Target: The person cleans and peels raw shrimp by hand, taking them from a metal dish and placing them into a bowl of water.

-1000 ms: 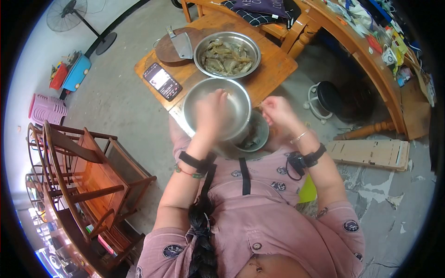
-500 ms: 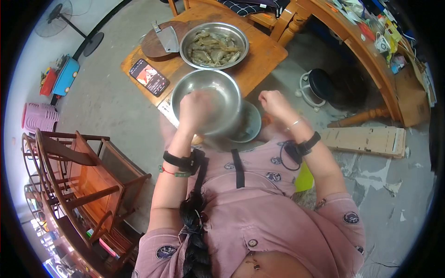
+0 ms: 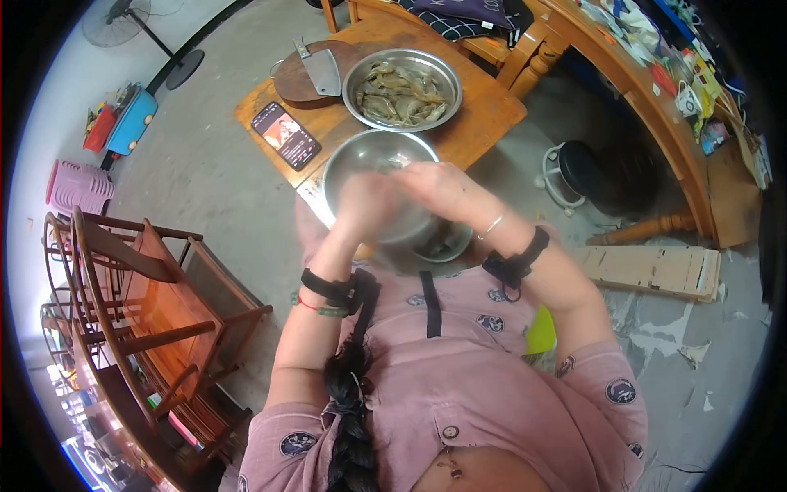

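My left hand [image 3: 366, 202] is over the near metal bowl [image 3: 334, 168], smeared by motion, so its fingers cannot be made out. Close against it, my right hand [image 3: 438, 190] reaches in above the same bowl with its fingers drawn together; whatever they pinch is too small or hidden. Behind this bowl, a second metal bowl [image 3: 349, 97] holds several raw shrimp [image 3: 402, 94]. A smaller bowl [image 3: 449, 254] with dark, wet bits sits below my right forearm, partly covered by the near bowl.
On the wooden table [image 3: 484, 123] are a lit phone [image 3: 285, 136], a round chopping board [image 3: 297, 86] and a cleaver [image 3: 323, 72]. A black stool [image 3: 578, 168] stands at the right, a wooden chair [image 3: 168, 320] at the left. A fan [image 3: 131, 20] stands far left.
My right hand has moved left from above the smaller bowl to meet my left hand over the near metal bowl. The whole view has shifted slightly too.
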Tool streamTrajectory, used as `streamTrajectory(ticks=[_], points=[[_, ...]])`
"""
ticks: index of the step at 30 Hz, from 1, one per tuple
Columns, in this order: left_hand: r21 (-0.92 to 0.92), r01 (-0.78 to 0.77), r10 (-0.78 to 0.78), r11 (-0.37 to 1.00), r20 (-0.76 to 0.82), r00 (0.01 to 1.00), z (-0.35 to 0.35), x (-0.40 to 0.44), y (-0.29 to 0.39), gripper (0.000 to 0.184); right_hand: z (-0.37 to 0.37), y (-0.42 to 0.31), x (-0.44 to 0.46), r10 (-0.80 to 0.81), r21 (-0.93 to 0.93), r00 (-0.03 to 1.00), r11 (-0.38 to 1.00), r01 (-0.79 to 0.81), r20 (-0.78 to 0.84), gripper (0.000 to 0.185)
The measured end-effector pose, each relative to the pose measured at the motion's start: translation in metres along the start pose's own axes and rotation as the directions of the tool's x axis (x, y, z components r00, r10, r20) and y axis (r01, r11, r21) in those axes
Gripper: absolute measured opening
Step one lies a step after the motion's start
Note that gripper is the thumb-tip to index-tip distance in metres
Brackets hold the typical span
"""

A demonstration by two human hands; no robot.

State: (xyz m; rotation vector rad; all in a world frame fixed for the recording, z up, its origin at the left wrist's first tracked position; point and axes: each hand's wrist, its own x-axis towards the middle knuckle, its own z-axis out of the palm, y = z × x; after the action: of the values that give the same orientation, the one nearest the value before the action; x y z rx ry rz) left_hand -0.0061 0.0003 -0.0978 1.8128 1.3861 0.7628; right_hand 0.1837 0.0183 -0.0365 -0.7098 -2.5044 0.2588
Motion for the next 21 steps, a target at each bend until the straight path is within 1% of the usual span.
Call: streamTrajectory(ticks=[1, 2, 3, 5, 6, 7, 10, 11, 13, 14, 15, 17, 21], points=[[-0.017, 0.028, -0.028, 0.999, 0.015, 0.999, -0.003, -0.002, 0.007, 0.016, 0.002, -0.001, 0.001, 0.000, 0.002, 1.000, 1.000, 0.000, 0.014, 0.010], [0.009, -0.022, 0.022, 1.000, -0.001, 1.000, -0.006, -0.004, 0.012, 0.017, 0.005, 0.001, 0.001, -0.024, -0.005, 1.000, 1.000, 0.024, 0.020, 0.010], [0.011, -0.018, 0.018, 1.000, -0.010, 1.000, -0.009, -0.005, 0.018, 0.017, 0.006, 0.001, 0.002, -0.034, -0.002, 0.999, 0.999, 0.034, 0.021, 0.010], [0.154, -0.009, 0.001, 0.988, 0.056, 0.998, -0.015, -0.007, 0.031, 0.018, 0.006, 0.000, 0.002, -0.021, -0.020, 0.996, 1.000, 0.023, 0.084, 0.010], [0.103, -0.001, -0.002, 0.995, 0.028, 1.000, -0.017, -0.010, 0.038, 0.019, 0.006, -0.002, 0.002, -0.032, -0.015, 0.996, 0.999, 0.033, 0.085, 0.010], [0.105, 0.004, -0.006, 0.994, 0.019, 1.000, -0.016, -0.010, 0.038, 0.019, 0.003, -0.004, 0.003, -0.026, -0.039, 0.994, 0.999, 0.030, 0.107, 0.010], [0.208, -0.055, 0.044, 0.977, 0.057, 0.997, -0.016, -0.010, 0.039, 0.020, 0.003, -0.006, 0.004, -0.030, -0.087, 0.989, 0.995, 0.043, 0.144, 0.012], [0.208, -0.050, 0.040, 0.977, 0.051, 0.998, -0.016, -0.010, 0.040, 0.020, 0.004, -0.006, 0.004, -0.034, -0.115, 0.987, 0.992, 0.052, 0.157, 0.012], [0.099, 0.072, -0.079, 0.992, 0.061, 0.995, -0.016, -0.010, 0.044, 0.020, 0.006, -0.006, 0.003, -0.047, -0.130, 0.987, 0.989, 0.067, 0.155, 0.012], [0.028, 0.116, -0.116, 0.993, 0.032, 0.993, -0.015, -0.011, 0.043, 0.020, 0.007, -0.007, 0.002, -0.054, -0.146, 0.987, 0.986, 0.076, 0.151, 0.012], [0.028, 0.117, -0.117, 0.993, 0.029, 0.993, -0.015, -0.011, 0.042, 0.020, 0.007, -0.008, 0.003, -0.057, -0.146, 0.987, 0.986, 0.079, 0.152, 0.012], [0.136, 0.006, -0.013, 0.991, 0.052, 0.999, -0.015, -0.010, 0.040, 0.020, 0.005, -0.008, 0.003, -0.070, -0.128, 0.990, 0.988, 0.087, 0.126, 0.012], [0.099, -0.028, 0.028, 0.995, 0.006, 1.000, -0.008, -0.008, 0.026, 0.021, 0.004, -0.005, 0.003, -0.079, -0.124, 0.988, 0.988, 0.095, 0.133, 0.011]])
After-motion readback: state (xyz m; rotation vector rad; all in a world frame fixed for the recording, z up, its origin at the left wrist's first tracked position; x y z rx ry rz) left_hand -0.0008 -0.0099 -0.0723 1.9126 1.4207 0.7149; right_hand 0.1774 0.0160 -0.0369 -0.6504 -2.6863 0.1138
